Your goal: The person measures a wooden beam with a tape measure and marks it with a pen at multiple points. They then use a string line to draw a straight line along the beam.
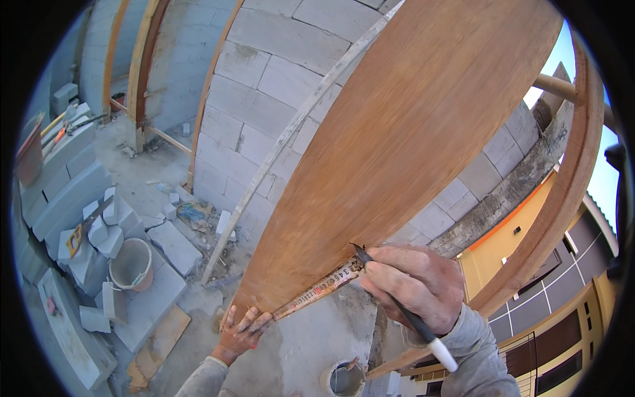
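A long brown wooden board (390, 126) slants through the middle, its near edge toward me. Along that edge stretches a worn tape measure (317, 290), its blade pulled out between my hands. My left hand (241, 334) grips the tape at the board's lower left corner, fingers over the edge; a bit of red shows under the palm, most of it hidden. My right hand (423, 281) is closed round a dark marking pen (410, 317) with a white end. The pen's pointed tip touches or nearly touches the board just above the tape's far end.
Behind the board rises a pale block wall (264, 86). To the left lie a bucket (131, 263), a yellow-handled handsaw (74, 241) and several cut blocks (109, 241). Another bucket (344, 378) stands below. A curved-looking timber (572, 152) is at right.
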Demonstrator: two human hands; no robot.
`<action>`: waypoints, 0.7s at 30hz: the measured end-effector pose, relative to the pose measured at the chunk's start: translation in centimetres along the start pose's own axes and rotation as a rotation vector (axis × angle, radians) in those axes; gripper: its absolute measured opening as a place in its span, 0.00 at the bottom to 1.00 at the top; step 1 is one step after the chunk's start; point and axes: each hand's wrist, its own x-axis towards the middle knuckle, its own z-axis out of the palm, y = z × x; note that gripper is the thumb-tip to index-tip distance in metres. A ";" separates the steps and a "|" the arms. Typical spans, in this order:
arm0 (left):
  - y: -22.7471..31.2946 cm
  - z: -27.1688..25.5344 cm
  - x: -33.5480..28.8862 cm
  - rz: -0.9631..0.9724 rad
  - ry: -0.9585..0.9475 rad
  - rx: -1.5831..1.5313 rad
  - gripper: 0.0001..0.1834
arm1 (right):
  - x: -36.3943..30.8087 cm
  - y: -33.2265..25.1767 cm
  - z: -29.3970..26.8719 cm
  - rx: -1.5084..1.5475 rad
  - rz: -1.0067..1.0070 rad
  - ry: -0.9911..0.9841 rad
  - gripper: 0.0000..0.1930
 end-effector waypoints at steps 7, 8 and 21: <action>-0.1 -0.7 0.3 0.002 -0.043 -0.026 0.24 | -2.9 -3.4 2.6 0.130 0.485 0.295 0.22; -0.1 -0.7 0.5 0.001 -0.034 -0.026 0.24 | -2.8 -4.2 3.9 0.204 0.566 0.354 0.22; 4.4 -9.2 5.3 -0.361 0.026 -0.424 0.34 | 1.0 -6.0 0.2 0.391 0.714 0.557 0.16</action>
